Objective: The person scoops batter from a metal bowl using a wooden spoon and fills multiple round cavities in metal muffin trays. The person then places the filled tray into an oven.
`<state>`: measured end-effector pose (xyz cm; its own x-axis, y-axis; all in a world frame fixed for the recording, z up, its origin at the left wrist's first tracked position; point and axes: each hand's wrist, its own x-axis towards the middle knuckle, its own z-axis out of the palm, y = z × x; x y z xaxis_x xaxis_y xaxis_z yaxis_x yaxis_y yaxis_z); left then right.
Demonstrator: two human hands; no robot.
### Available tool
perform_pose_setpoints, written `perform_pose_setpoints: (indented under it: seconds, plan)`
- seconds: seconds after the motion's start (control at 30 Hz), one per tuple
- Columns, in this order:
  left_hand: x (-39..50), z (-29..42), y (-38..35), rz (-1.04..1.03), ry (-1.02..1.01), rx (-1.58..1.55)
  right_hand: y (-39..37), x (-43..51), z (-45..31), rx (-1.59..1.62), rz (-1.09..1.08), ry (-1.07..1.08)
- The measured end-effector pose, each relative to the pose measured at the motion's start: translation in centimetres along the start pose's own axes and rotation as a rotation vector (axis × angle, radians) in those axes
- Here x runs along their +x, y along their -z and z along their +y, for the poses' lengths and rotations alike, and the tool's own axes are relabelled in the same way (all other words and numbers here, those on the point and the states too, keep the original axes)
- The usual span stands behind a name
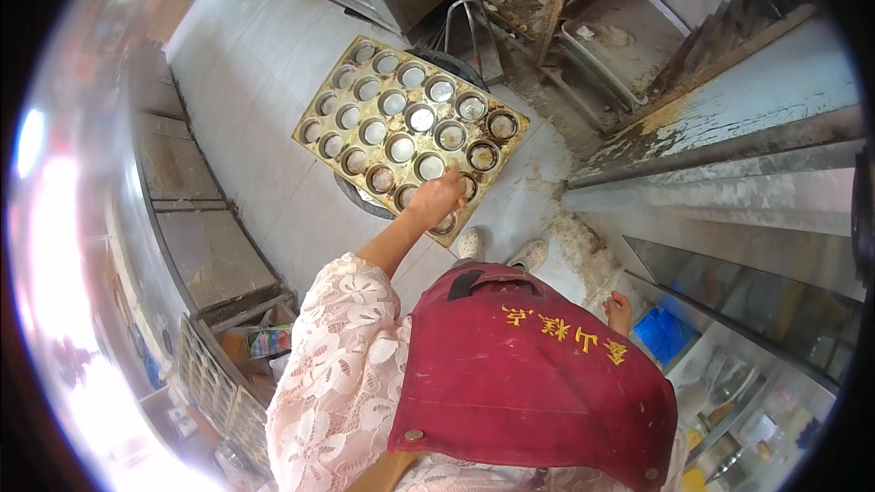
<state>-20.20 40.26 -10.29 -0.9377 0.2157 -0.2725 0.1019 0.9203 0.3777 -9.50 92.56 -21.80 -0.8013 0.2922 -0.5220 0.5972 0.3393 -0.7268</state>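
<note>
A metal muffin tray [383, 150] with rows of round cups lies across the top of a round black bin [454, 68], which shows past two of its sides. The cups look worn and stained, with brown residue in several. My left hand [439, 201] is over the tray's near corner, fingers bent down at a cup. A small tan bit shows by its fingertips; whether that is a finger or a held thing is unclear. Beside my body on the right hangs my right hand [618, 312], partly behind my apron [533, 383], its visible fingers loosely bent and nothing seen in them.
Steel cabinets [212, 253] line the left side. A dirty rack [554, 14] stands at the upper right, near a metal tube frame [472, 34]. On the right are a glass panel [745, 287] and a blue bag [663, 335]. My shoes [530, 256] are on the tiled floor [260, 102].
</note>
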Motion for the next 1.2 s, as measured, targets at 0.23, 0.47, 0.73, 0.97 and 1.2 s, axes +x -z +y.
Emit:
perform_pose_setpoints:
  seconds: [0.23,0.47,0.73,0.97,1.2]
  plan:
    - [2.2,1.9,0.1,0.132,0.494,-0.337,-0.2,0.4,0.7,-0.062,-0.014,-0.028]
    - [4.4,3.1,-4.1,0.964,1.166,-1.829,-0.2,0.3,0.7,-0.093,-0.056,-0.068]
    - [-2.8,-0.2,-5.0,1.178,0.881,-2.287,-0.8,1.9,-1.8,-0.129,-0.131,-0.020]
    - [-12.3,0.6,-2.3,0.455,0.447,-0.715,-1.0,2.9,-2.2,-0.102,-0.116,-0.066]
    - [-10.1,0.0,-1.2,0.064,-0.152,-0.138,-2.3,1.8,-3.5,-0.276,0.005,0.209]
